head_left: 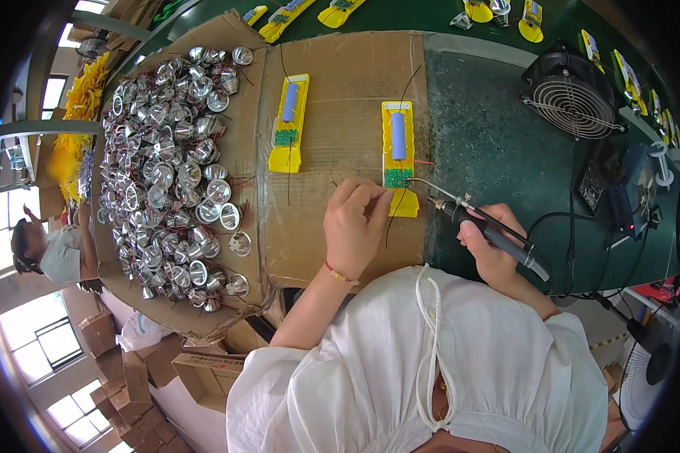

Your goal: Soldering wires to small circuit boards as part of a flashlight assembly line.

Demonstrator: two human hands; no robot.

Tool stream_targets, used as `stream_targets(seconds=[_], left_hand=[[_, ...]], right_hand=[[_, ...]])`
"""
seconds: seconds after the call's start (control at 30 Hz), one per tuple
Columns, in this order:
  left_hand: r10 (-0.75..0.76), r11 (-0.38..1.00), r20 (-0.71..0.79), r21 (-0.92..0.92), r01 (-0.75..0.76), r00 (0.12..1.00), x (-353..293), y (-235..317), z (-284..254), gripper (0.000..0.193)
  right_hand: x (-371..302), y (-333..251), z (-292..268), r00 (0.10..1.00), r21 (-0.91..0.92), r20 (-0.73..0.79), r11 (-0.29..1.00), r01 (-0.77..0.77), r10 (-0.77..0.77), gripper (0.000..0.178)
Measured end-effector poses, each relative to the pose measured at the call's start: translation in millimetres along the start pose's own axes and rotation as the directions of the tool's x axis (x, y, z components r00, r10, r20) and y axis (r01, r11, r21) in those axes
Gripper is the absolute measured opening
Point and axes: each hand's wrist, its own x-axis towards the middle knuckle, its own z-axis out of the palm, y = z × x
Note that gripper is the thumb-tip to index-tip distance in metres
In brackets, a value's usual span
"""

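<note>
Here soldering iron (482,223) in right hand (499,253), tip toward yellow housing (398,155).

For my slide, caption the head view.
Right hand holds soldering iron to yellow case; left hand steadies it.

The left hand (353,225) covers the lower end of the yellow housing (398,155); whatever its fingertips pinch is too small to tell. The desk fan (648,374) is cut off at the rim.
</note>
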Motion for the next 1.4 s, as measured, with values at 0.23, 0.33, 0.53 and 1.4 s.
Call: stream_targets(seconds=[0.23, 0.33, 0.53, 1.4], left_hand=[[-0.002, 1.000, -0.004, 0.013, 0.002, 1.000, 1, 0, 5, 0.006], [-0.035, 0.999, 0.000, -0.002, 0.035, 0.999, -1, -1, 6, 0.006], [-0.038, 0.999, -0.009, -0.008, 0.038, 0.999, 0, 0, 6, 0.006], [-0.078, 0.902, 0.072, 0.429, 0.040, 0.994, 12, -20, -18, 0.012]], right_hand=[[0, 0, 1, 0.993, -0.025, 0.010, 0.993, -0.113, 0.114, 0.016], [-1, 0, 2, 0.992, -0.028, 0.012, 0.992, -0.121, 0.122, 0.016], [-4, -2, 1, 0.992, 0.154, -0.073, 0.984, -0.091, 0.104, 0.017], [-6, 0, -3, 0.985, 0.127, -0.051, 0.979, -0.157, 0.164, 0.018]])
